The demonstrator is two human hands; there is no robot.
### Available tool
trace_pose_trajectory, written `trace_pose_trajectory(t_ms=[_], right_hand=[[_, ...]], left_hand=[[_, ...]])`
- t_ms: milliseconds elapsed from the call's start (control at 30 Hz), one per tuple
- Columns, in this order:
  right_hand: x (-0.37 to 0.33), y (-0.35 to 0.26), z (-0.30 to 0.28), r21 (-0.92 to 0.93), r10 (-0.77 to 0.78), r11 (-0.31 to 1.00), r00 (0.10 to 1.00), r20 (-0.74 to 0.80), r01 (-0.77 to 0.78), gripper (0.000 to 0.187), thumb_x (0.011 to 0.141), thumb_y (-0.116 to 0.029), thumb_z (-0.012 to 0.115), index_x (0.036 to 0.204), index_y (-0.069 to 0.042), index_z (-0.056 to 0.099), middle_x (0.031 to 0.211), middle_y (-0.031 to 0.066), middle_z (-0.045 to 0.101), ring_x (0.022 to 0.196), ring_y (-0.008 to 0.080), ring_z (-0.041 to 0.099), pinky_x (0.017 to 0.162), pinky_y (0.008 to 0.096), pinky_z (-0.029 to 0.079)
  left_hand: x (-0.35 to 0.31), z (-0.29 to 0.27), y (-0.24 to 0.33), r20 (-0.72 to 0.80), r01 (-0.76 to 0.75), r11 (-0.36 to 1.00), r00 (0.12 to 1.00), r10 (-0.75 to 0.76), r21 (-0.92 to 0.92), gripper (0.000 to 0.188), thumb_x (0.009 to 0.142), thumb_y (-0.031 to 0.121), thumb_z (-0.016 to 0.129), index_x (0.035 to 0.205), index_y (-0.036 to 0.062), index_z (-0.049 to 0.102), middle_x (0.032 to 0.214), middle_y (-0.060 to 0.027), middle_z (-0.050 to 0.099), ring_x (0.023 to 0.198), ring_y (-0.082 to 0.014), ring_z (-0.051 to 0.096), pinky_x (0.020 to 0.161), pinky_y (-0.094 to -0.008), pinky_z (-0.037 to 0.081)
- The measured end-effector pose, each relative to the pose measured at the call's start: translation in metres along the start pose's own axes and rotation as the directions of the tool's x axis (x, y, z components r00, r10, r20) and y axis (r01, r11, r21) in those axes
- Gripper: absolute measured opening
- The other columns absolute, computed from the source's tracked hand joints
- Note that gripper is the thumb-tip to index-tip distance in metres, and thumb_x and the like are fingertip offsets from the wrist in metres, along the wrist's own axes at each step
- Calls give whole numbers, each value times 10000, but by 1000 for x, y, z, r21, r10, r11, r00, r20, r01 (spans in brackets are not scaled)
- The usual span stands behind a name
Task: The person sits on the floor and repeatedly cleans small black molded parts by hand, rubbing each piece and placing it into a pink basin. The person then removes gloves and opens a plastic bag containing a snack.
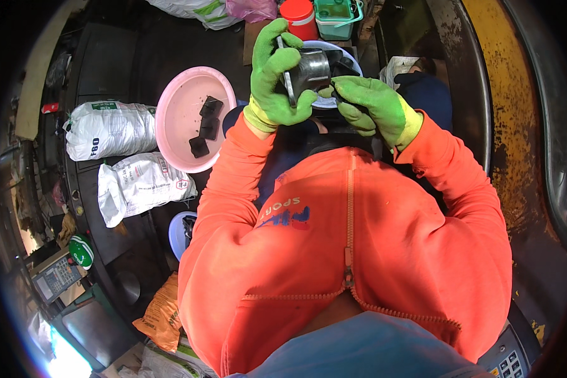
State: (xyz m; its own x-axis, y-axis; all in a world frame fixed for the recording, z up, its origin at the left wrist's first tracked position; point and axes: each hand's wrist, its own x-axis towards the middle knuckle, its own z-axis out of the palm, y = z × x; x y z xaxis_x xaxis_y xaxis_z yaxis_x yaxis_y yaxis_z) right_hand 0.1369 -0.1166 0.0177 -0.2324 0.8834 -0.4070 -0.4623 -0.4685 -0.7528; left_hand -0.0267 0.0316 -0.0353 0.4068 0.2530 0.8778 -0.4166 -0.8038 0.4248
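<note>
My left hand (272, 82), in a green glove, grips a shiny black plastic fitting (311, 67) by its flat flange, with the round tube part pointing right. My right hand (378, 108), gloved the same way, is closed beside the tube's far end. Its fingertips pinch something small and dark that I cannot make out. Behind the fitting stands a pale blue basin (326, 45) with black pieces inside, partly hidden by my hands. A pink basin (164, 116) to the left holds several black square pieces (209, 128).
White sacks (113, 129) lie left of the pink basin. A red tub (299, 17) and a green lidded box (337, 19) stand at the back. An orange bag (160, 315) and a control panel (58, 277) are at the lower left. A rusty yellow metal wall (513, 126) rises on the right.
</note>
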Motion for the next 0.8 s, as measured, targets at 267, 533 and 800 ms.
trace_pose_trajectory(t_ms=[267,533,800], right_hand=[[1,-11,-3,453,-5,890,993,118,-49,310,1045,-329,364,1087,-81,544,610,-67,345,422,36,276,380,215,223],[88,7,-108,647,-181,760,978,108,69,200,1004,-288,475,1047,-103,540,697,-66,331,507,65,288,462,212,264],[104,63,-161,525,175,840,984,-19,-139,304,1019,-314,437,1145,-67,563,774,-25,428,597,83,384,537,246,337]], left_hand=[[7,-21,1,341,-331,898,912,226,289,441,561,243,766,985,168,671,1246,-168,535,964,-380,581,777,-465,494],[-122,-80,32,-535,557,693,795,-284,458,703,712,184,753,1330,40,452,1331,-205,445,1142,-343,525,935,-426,462],[-374,-148,159,-588,417,523,-781,-212,-743,360,866,483,588,1092,205,622,897,21,645,773,-179,609,578,-342,414]])
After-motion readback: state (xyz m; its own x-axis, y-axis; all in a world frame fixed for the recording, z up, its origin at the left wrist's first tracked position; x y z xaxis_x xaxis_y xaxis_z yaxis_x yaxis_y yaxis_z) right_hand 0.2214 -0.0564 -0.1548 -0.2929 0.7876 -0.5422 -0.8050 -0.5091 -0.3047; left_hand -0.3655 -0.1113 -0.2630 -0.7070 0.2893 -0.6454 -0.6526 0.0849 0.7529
